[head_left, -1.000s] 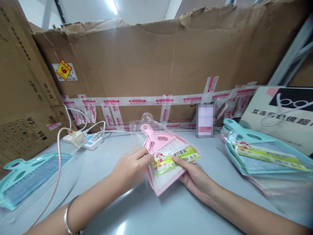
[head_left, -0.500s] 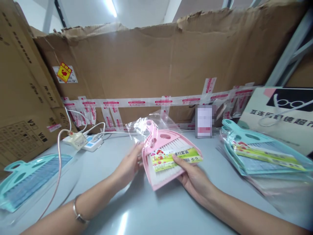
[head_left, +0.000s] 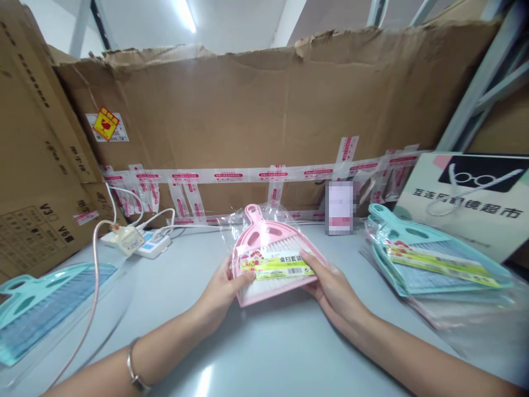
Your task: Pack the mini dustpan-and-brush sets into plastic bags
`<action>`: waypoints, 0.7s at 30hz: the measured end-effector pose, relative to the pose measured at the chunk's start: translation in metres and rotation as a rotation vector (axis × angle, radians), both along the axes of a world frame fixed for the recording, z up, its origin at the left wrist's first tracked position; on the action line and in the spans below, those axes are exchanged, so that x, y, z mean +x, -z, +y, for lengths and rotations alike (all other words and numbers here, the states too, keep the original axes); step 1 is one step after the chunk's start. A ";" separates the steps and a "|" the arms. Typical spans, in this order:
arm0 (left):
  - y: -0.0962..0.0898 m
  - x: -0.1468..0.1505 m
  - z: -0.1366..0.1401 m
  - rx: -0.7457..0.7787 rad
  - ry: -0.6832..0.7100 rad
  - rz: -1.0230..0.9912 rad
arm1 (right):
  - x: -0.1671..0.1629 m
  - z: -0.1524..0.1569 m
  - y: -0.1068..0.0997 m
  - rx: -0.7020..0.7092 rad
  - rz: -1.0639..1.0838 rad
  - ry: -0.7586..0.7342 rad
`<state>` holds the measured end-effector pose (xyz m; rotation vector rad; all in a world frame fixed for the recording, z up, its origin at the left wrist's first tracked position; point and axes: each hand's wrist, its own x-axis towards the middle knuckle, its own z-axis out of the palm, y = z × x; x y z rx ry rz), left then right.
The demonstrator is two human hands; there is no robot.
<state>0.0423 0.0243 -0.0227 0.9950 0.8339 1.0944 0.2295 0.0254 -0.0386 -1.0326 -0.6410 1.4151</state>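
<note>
While both hands are clamped on its edges, the pink plastic dustpan-and-brush set (head_left: pixel 266 234) sits squarely between them, in the middle of the scene! The left hand (head_left: pixel 221 286) has the near left side, thumb pressed over the left end of the yellow-green printed paper label (head_left: pixel 285 269). Over on the right, the right hand (head_left: pixel 335 288) grips the near right side, thumb on top at the label's right end, fingers tucked beneath. And look at the handle: it points to the far side, past both hands, with crinkled clear plastic wrap (head_left: pixel 227 234) spreading around it. Below lies the glossy grey tabletop (head_left: pixel 264 353); whether the set's underside touches it, I can't tell. Well apart, out left, lies a turquoise plastic set with blue bristles (head_left: pixel 49 298); out right, a wrapped turquoise plastic set with a yellow-green label (head_left: pixel 438 248).
</note>
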 end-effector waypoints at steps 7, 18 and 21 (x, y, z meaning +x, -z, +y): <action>-0.012 -0.014 0.009 -0.020 0.024 0.099 | 0.015 0.016 -0.006 -0.051 0.021 -0.055; -0.001 -0.010 0.011 -0.256 -0.093 0.268 | 0.015 0.012 -0.008 -0.089 0.017 -0.426; -0.001 -0.013 0.012 -0.265 -0.061 0.266 | 0.021 0.009 -0.016 -0.012 0.056 -0.564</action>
